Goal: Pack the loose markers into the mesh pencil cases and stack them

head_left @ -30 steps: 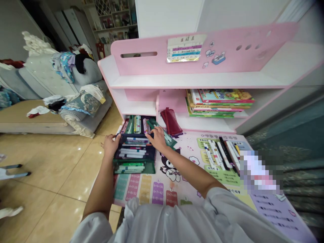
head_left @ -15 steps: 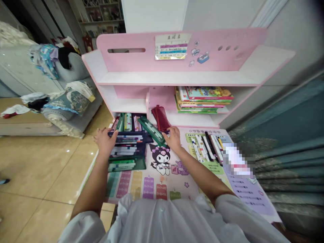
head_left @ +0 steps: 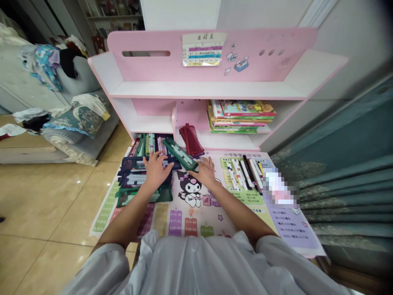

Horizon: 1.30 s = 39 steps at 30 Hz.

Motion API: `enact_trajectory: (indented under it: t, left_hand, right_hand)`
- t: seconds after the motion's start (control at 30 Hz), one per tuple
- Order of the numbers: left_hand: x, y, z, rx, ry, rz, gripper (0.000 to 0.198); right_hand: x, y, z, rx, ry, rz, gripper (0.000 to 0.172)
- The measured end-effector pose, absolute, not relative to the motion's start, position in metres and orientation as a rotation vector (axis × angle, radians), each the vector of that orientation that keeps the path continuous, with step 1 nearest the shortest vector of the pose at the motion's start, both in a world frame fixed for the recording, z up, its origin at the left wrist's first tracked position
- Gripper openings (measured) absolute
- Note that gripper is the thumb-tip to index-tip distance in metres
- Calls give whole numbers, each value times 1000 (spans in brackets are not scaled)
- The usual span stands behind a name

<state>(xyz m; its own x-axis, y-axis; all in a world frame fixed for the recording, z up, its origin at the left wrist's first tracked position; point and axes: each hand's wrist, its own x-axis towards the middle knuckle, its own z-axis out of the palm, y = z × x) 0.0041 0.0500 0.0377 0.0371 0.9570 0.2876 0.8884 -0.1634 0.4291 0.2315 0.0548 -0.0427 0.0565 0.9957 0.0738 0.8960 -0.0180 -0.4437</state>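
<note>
My left hand [head_left: 156,171] lies with spread fingers over the navy mesh pencil pouches [head_left: 130,163], which are filled with markers and stacked on the left of the desk. Below them rests a green pouch with markers [head_left: 124,197]. My right hand [head_left: 205,173] has its fingers apart, with the thumb by the lower end of a slanting green mesh pouch [head_left: 181,154] full of white markers. Just behind that hand, a dark red mesh pouch [head_left: 193,139] leans into the shelf. More filled pouches [head_left: 150,143] sit at the back left, under the shelf.
Several loose markers [head_left: 245,174] lie in a row on the right of the printed desk mat [head_left: 170,221], beside a blurred-out item [head_left: 280,188]. A stack of books [head_left: 241,116] fills part of the pink and white shelf [head_left: 202,90]. A curtain [head_left: 346,164] hangs at right.
My left hand has moved right, from the navy pouches' left end onto their right part. My right hand's fingers have spread near the green pouch's end. The view has shifted slightly.
</note>
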Motion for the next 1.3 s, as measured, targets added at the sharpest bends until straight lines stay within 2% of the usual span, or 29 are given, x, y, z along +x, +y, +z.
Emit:
enact_trajectory:
  t: [0.37, 0.5, 0.7, 0.93, 1.3]
  left_hand:
    - [60, 76, 38, 2310, 1821, 618, 24]
    - [103, 109, 35, 2379, 1902, 300, 37]
    - [138, 162, 15, 2214, 2069, 124, 61]
    - [144, 174, 4, 2119, 2115, 57, 67]
    - [147, 152, 30, 2200, 2077, 402, 42]
  right_hand:
    - [209, 40, -39, -1857, -2018, 409, 73]
    - [204, 33, -42, -1820, -2010, 396, 73]
    - [206, 29, -47, -1788, -1978, 399, 71]
    - [208, 32, -52, -1798, -1927, 408, 67]
    - [209, 30, -50, -1774, -1914, 347, 62]
